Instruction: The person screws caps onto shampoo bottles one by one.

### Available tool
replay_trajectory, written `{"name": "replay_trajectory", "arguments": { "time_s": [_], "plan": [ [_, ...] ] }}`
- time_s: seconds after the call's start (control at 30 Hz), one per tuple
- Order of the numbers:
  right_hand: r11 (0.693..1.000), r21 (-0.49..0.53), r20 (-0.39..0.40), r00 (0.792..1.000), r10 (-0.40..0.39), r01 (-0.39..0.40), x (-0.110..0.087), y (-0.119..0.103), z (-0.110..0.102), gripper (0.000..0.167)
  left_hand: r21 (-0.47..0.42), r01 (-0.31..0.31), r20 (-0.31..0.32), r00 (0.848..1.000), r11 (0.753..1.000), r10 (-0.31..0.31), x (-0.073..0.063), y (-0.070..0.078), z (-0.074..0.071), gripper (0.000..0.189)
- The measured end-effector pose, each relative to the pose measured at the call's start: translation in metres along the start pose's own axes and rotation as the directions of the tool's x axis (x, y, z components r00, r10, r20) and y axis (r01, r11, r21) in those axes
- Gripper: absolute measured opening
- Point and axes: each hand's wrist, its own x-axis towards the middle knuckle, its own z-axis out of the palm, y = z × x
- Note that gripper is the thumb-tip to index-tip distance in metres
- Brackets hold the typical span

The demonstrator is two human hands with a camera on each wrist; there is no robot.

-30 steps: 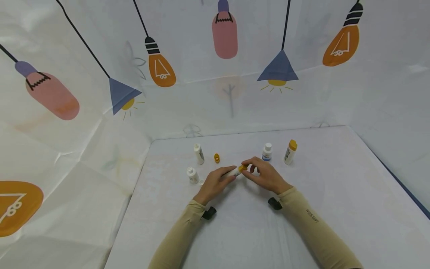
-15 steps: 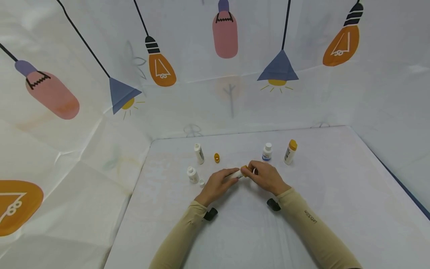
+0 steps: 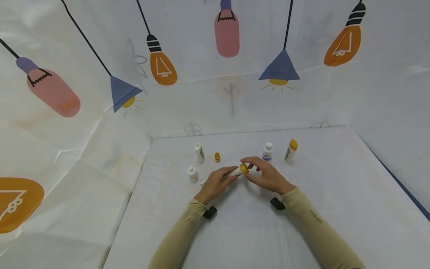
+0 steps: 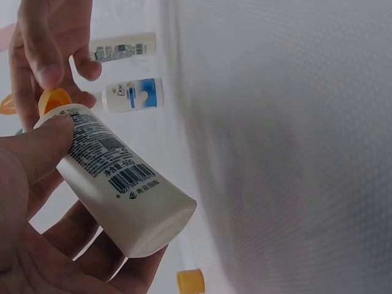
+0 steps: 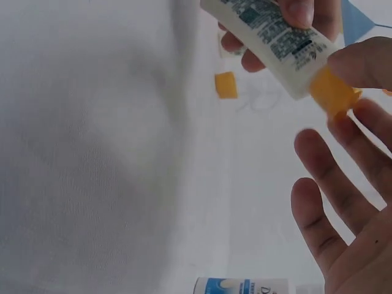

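Note:
My left hand point(image 3: 215, 186) grips a flat white bottle point(image 4: 125, 184) printed with dark text and a barcode. The bottle is tilted, its yellow cap point(image 3: 244, 168) pointing toward my right hand point(image 3: 267, 178). In the right wrist view, the right thumb and index finger pinch that cap point(image 5: 334, 92), while the other fingers stay spread and touch nothing. Both hands meet over the middle of the table. The left palm and fingers support the bottle from behind, with the thumb across its printed face near the cap end.
A loose yellow cap point(image 3: 217, 157) lies behind my left hand. Left of it stand a slim white bottle point(image 3: 199, 153) and a shorter white bottle point(image 3: 193, 174), beside a small white cap point(image 3: 202, 182). Back right are a blue-labelled bottle point(image 3: 267, 151) and a yellow-capped bottle point(image 3: 290, 151).
Half a second ago the right fingers were wrapped closer over the cap. Now they have spread and drawn back, and more of the yellow cap shows. The left hand keeps its hold.

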Motion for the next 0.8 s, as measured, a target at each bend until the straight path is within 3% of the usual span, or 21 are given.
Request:
{"name": "replay_trajectory", "arguments": {
  "time_s": [0.13,0.37,0.47,0.57,0.8],
  "plan": [
    [0.999,0.003,0.015,0.999,-0.042,0.042,-0.0028,0.0038,-0.0014,0.046,-0.005,-0.004,0.016,1.0,1.0,0.004,-0.0014,-0.0018,-0.0002,0.042],
    [0.999,-0.02,-0.015,1.0,-0.026,0.026,-0.0064,0.0066,0.0001,0.037,-0.009,-0.026,0.025,0.999,1.0,0.027,-0.0027,-0.0025,0.0017,0.042],
    [1.0,-0.012,-0.034,0.999,0.012,-0.013,-0.0072,0.0073,0.0016,0.025,-0.025,-0.04,0.036,0.999,0.999,0.041,-0.0022,-0.0022,0.0038,0.042],
    [0.995,-0.021,-0.048,0.994,0.099,-0.1,-0.0075,0.0073,0.0028,0.008,-0.033,-0.054,0.053,0.997,0.998,0.056,-0.0013,-0.0014,0.0064,0.041],
    [0.954,-0.1,-0.03,0.959,0.28,-0.282,-0.0079,0.0037,0.0034,0.038,-0.01,-0.079,0.076,0.994,0.997,0.08,0.0007,0.003,0.0085,0.04]
  ]
}}
